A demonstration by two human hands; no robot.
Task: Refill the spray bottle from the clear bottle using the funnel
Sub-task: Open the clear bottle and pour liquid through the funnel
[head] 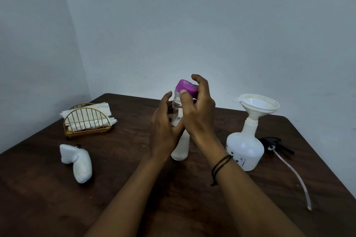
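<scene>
The clear bottle (180, 148) stands tilted at the table's middle, with whitish liquid in its lower part. My left hand (164, 125) is wrapped around its body. My right hand (198, 109) pinches the purple cap (185, 87) on the bottle's neck between thumb and fingers. To the right stands the white spray bottle (245, 150), with the white funnel (256, 105) seated in its open neck. The black spray head (273, 143) with its long white tube (296, 177) lies on the table behind and to the right of the spray bottle.
A gold wire napkin holder (87, 123) with white napkins sits at the back left. A crumpled white cloth or pouch (77, 161) lies at the left front. The dark wooden table (134, 188) meets grey walls behind and to the left.
</scene>
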